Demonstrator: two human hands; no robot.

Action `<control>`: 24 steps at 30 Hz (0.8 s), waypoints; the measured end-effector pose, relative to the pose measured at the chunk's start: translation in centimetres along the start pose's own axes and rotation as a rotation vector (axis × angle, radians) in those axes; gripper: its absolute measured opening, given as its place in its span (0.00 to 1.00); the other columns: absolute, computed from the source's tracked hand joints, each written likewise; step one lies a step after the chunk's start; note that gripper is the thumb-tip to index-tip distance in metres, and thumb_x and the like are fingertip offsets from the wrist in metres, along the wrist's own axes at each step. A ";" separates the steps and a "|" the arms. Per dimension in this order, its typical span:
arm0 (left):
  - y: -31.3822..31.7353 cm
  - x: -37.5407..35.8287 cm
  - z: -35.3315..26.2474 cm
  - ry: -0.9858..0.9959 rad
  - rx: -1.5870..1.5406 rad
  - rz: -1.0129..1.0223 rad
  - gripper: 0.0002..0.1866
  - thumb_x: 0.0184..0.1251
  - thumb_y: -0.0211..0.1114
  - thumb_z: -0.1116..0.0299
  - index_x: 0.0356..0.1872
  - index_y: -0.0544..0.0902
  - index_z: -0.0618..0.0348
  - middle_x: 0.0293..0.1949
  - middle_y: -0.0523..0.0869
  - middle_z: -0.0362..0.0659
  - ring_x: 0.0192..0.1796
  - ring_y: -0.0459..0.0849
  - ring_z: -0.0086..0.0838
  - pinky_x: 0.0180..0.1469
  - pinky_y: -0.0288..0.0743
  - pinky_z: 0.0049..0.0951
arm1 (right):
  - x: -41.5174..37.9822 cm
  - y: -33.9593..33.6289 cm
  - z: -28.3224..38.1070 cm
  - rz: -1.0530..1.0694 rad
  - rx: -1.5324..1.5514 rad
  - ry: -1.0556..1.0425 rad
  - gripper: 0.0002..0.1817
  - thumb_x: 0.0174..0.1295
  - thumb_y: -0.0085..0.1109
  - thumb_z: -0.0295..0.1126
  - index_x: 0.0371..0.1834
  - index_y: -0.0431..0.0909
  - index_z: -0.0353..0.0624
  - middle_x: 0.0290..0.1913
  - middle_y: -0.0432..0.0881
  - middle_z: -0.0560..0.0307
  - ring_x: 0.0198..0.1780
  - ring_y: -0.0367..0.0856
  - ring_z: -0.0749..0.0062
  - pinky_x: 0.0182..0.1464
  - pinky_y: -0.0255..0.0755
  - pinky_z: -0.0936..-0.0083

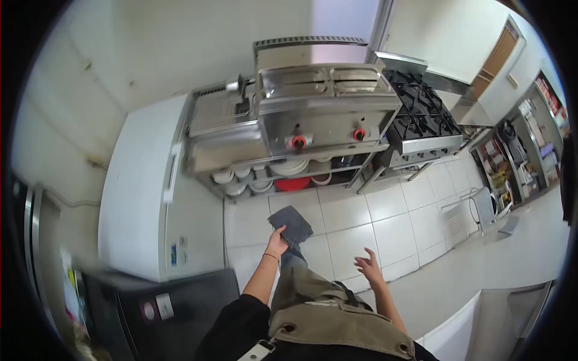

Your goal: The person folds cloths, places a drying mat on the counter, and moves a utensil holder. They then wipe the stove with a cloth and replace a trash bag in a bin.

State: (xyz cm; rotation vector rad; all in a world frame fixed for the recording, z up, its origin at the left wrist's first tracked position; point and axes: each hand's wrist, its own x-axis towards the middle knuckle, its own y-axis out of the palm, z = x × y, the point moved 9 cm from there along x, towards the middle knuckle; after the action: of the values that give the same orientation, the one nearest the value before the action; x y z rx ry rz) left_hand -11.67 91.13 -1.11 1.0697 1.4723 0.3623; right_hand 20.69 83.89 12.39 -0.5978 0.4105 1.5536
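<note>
My left hand (pixel 277 243) is closed on a dark grey cloth (pixel 291 224), which hangs out in front of me above the tiled floor. The cloth looks folded or bunched, with one end trailing down by my leg. To the right, my right hand (pixel 370 268) hovers over the floor, its fingers spread and nothing in it. I wear an olive-brown apron (pixel 313 313) over black sleeves.
Ahead stands a steel fryer unit (pixel 325 114) with two red knobs, above a shelf of dishes and a red bowl (pixel 293 183). A gas stove (pixel 421 114) is to its right. A white chest freezer (pixel 141 180) and a black appliance (pixel 180 310) stand left; a counter (pixel 475 265) lies right.
</note>
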 end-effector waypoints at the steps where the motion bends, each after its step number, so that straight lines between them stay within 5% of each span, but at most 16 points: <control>1: 0.6 3.1 -2.0 -0.025 0.027 0.011 0.16 0.62 0.56 0.68 0.50 0.73 0.63 0.51 0.77 0.49 0.54 0.76 0.39 0.58 0.69 0.41 | 1.2 -1.2 -0.5 -0.066 -0.033 -0.019 0.31 0.60 0.52 0.31 0.66 0.50 0.47 0.50 0.76 0.44 0.47 0.78 0.63 0.49 0.71 0.67; 5: 3.5 13.7 -10.2 0.053 -0.224 -0.013 0.19 0.57 0.54 0.69 0.51 0.73 0.62 0.53 0.77 0.48 0.56 0.74 0.40 0.61 0.65 0.43 | 2.5 -4.9 0.1 -0.337 -0.400 -0.103 0.24 0.59 0.51 0.26 0.60 0.58 0.41 0.37 0.81 0.47 0.35 0.81 0.67 0.38 0.74 0.74; 7: 4.4 17.2 -12.7 0.114 -0.255 0.009 0.19 0.57 0.53 0.68 0.52 0.73 0.60 0.53 0.77 0.48 0.57 0.74 0.41 0.61 0.64 0.45 | 2.2 -4.7 0.0 -0.405 -0.314 -0.123 0.21 0.59 0.50 0.26 0.57 0.61 0.40 0.35 0.81 0.48 0.33 0.81 0.70 0.35 0.74 0.75; 14: 8.7 25.0 -16.1 0.124 -0.445 0.302 0.19 0.62 0.45 0.64 0.50 0.76 0.60 0.54 0.77 0.49 0.58 0.73 0.41 0.64 0.59 0.49 | 1.1 2.1 -7.6 -0.161 -0.219 0.282 0.19 0.57 0.53 0.29 0.52 0.69 0.37 0.32 0.83 0.48 0.34 0.83 0.68 0.39 0.75 0.73; 18: 1.9 32.9 -17.8 0.348 -0.645 0.166 0.19 0.63 0.48 0.59 0.48 0.78 0.58 0.49 0.80 0.46 0.53 0.76 0.42 0.60 0.64 0.51 | 0.6 4.9 -12.5 -0.003 -0.429 0.477 0.21 0.54 0.55 0.36 0.50 0.73 0.36 0.35 0.83 0.48 0.35 0.83 0.68 0.42 0.75 0.72; 21: -4.1 37.5 -18.5 0.491 -0.338 0.094 0.22 0.63 0.50 0.56 0.53 0.75 0.56 0.55 0.76 0.46 0.58 0.71 0.41 0.63 0.59 0.49 | -0.4 5.3 -13.8 -0.007 -0.404 0.594 0.21 0.54 0.53 0.35 0.50 0.73 0.36 0.36 0.83 0.48 0.35 0.83 0.67 0.42 0.75 0.72; 24: -7.8 37.2 -21.2 0.786 0.305 0.058 0.25 0.62 0.52 0.53 0.58 0.72 0.53 0.61 0.71 0.45 0.64 0.67 0.40 0.66 0.55 0.48 | -0.4 4.7 -13.3 -0.083 -0.337 0.505 0.17 0.63 0.51 0.37 0.49 0.72 0.37 0.35 0.83 0.50 0.33 0.83 0.69 0.40 0.75 0.72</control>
State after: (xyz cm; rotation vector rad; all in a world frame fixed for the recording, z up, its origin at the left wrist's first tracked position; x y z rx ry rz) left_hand -28.60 123.35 -25.01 1.2858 2.2485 0.6630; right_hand 17.73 75.31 1.63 -1.2658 0.4965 1.3914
